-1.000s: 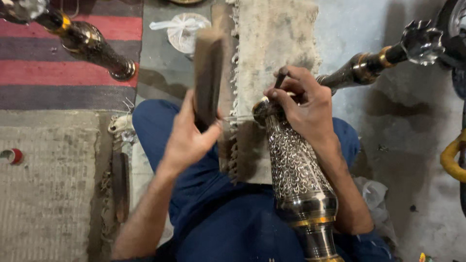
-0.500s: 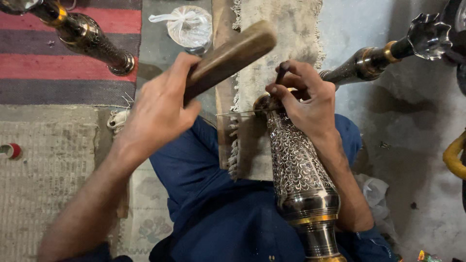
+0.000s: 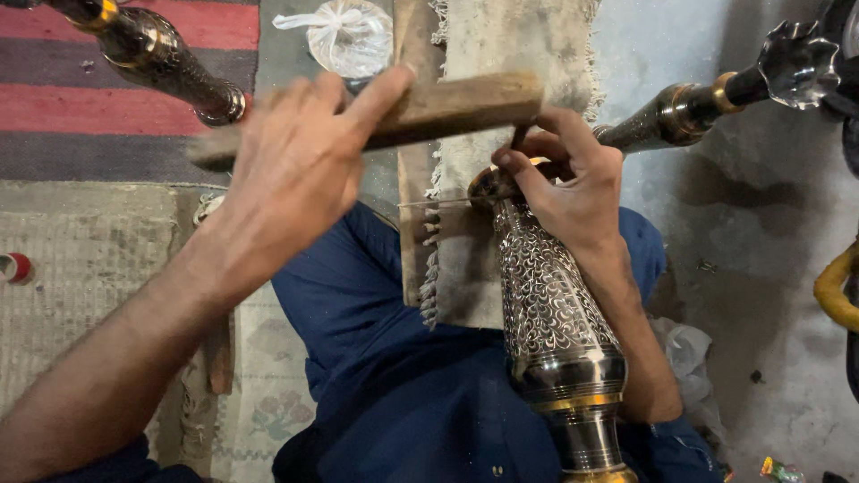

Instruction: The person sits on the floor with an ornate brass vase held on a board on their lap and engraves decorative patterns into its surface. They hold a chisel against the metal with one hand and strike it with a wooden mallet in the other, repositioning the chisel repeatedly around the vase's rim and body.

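Striking chisel (image 3: 517, 143): left hand (image 3: 295, 170) clamped on wooden block (image 3: 438, 107), right hand (image 3: 564, 183) pinching chisel on engraved vase (image 3: 555, 313); keep blows square, short.

Grey concrete floor (image 3: 769, 268) (striped rug (image 3: 98, 107))

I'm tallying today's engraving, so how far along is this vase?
Done: dense scrollwork covers most of the vase body. In hand: the right hand holds a thin tool at the neck, and the left hand has a wooden block over it. Left: the base band looks plain.
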`<control>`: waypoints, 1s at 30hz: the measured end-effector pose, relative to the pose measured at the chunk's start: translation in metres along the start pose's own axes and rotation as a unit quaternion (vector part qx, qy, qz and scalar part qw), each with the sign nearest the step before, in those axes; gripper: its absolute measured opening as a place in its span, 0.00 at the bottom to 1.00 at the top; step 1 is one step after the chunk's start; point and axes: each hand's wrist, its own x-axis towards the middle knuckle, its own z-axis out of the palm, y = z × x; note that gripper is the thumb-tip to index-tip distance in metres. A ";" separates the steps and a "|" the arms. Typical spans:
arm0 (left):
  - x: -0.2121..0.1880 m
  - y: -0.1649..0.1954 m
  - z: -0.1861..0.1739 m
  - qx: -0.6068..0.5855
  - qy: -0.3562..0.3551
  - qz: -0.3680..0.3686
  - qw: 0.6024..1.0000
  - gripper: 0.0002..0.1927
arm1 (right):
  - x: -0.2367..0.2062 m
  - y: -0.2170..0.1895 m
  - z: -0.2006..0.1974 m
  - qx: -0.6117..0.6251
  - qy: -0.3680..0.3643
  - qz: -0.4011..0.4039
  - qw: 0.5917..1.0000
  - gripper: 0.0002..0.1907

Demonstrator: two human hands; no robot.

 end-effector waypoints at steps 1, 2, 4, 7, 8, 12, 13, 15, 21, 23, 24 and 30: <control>0.000 0.000 0.001 -0.072 0.027 0.014 0.997 0.41 | 0.000 0.000 0.000 -0.005 -0.002 -0.007 1.000 0.16; -0.001 0.000 0.002 -0.143 0.054 0.029 0.988 0.41 | 0.000 0.000 0.000 -0.003 -0.001 -0.005 1.000 0.16; -0.001 -0.001 0.003 -0.138 0.084 0.043 0.986 0.40 | 0.000 0.000 0.000 0.003 0.000 -0.003 1.000 0.17; -0.001 -0.003 0.005 -0.074 0.078 0.029 0.994 0.40 | 0.001 0.000 0.000 -0.006 0.003 -0.007 1.000 0.17; -0.001 -0.004 0.005 -0.162 0.068 0.014 0.984 0.39 | 0.002 0.000 -0.001 -0.003 -0.002 -0.011 1.000 0.17; 0.000 -0.005 0.009 0.013 0.096 0.045 0.994 0.39 | 0.002 -0.001 -0.001 -0.009 -0.011 -0.008 1.000 0.17; 0.000 -0.005 0.009 -0.074 0.086 0.026 0.993 0.39 | 0.002 -0.002 -0.001 -0.014 -0.011 -0.003 1.000 0.16; 0.001 -0.005 0.010 -0.245 0.062 -0.012 0.968 0.38 | 0.002 -0.002 -0.001 0.012 -0.016 -0.010 1.000 0.16; 0.005 -0.009 0.009 -0.186 0.071 0.017 0.980 0.40 | 0.002 -0.005 -0.001 0.005 -0.003 0.016 1.000 0.17; 0.005 -0.010 0.008 -0.106 0.091 0.039 0.989 0.41 | 0.002 -0.005 -0.001 0.022 -0.002 0.019 1.000 0.17; 0.005 -0.010 0.008 -0.064 0.103 0.049 0.991 0.41 | 0.002 -0.004 -0.001 0.049 -0.002 0.025 0.998 0.17; 0.011 -0.010 0.006 -0.075 0.105 0.021 0.991 0.40 | 0.003 -0.003 0.000 0.042 -0.001 0.002 0.999 0.18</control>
